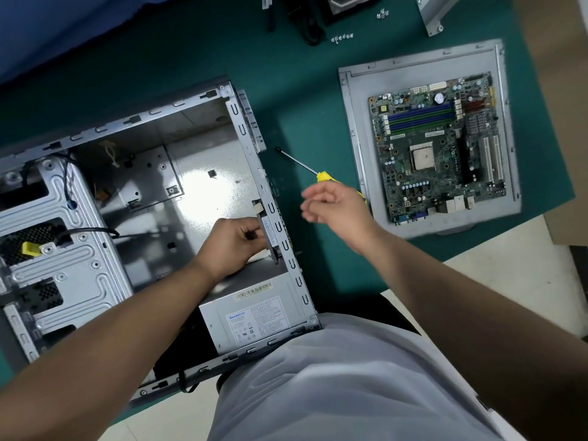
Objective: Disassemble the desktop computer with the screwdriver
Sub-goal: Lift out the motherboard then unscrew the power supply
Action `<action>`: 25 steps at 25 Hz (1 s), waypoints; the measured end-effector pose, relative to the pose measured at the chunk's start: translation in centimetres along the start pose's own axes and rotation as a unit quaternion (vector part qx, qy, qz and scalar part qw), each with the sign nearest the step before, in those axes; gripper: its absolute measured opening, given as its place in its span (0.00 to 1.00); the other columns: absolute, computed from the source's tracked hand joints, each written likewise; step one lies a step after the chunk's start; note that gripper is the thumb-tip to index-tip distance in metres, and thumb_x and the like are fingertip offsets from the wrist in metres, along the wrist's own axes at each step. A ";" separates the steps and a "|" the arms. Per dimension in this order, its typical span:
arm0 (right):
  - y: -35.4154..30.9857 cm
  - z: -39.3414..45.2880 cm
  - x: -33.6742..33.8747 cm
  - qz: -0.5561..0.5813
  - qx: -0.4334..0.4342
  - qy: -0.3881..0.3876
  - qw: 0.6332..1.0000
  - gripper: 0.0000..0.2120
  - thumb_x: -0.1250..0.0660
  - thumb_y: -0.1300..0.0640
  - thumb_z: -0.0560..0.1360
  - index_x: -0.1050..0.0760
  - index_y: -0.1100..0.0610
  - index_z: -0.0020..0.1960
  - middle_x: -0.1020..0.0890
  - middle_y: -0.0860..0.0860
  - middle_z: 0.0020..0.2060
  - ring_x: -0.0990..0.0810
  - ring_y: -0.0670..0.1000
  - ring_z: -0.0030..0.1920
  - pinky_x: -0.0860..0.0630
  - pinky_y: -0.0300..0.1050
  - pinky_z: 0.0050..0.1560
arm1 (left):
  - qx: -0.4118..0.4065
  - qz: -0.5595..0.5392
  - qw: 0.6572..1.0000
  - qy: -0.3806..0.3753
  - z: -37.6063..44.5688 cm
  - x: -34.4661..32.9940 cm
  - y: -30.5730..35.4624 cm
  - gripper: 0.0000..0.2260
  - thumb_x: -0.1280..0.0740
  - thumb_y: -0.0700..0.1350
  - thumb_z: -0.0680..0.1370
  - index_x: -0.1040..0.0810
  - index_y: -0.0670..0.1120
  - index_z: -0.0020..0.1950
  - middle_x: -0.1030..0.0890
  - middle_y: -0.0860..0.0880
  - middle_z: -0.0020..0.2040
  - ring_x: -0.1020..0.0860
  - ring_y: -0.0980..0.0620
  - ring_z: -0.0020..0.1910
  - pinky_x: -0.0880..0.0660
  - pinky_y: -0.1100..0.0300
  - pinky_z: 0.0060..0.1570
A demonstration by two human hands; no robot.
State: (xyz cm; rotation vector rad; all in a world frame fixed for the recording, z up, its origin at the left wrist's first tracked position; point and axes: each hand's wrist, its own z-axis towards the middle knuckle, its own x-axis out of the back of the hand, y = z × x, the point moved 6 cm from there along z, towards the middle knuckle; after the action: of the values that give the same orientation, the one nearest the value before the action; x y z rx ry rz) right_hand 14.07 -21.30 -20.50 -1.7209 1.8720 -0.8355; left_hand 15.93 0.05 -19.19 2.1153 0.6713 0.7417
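Note:
The opened grey computer case (241, 128) lies on the green mat, its inside mostly bare. A grey power supply (251, 316) with a label sits in its near corner. My left hand (235, 243) reaches inside and grips a small dark part against the case's rear wall. My right hand (337, 206) hovers blurred above the mat right of the case, fingers loosely curled, holding nothing. The yellow-handled screwdriver (323, 176) lies on the mat just beyond that hand, its handle partly hidden by it.
The removed motherboard (436, 148) rests on the grey side panel (353, 122) at the right. Several loose screws (342, 38) lie at the back, beside black cables (310, 27) and a metal bracket (434, 17). The drive cage (63, 249) fills the case's left side.

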 end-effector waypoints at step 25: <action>-17.6 19.0 9.4 -0.246 0.076 0.323 0.911 0.10 0.39 0.58 0.75 0.21 0.46 0.44 0.20 0.40 0.38 0.22 0.39 0.36 0.27 0.29 0.38 | -0.003 0.059 0.998 0.002 0.7 -0.1 -1.7 0.03 0.24 0.39 0.75 0.14 0.43 0.40 0.13 0.49 0.41 0.15 0.55 0.44 0.21 0.54 0.47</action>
State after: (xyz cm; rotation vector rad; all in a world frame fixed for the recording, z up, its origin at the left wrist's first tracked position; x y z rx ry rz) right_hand 38.71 -33.54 -21.00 -2.0011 1.6653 -1.8898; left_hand 15.98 0.52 -20.95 2.1629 0.5490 0.8112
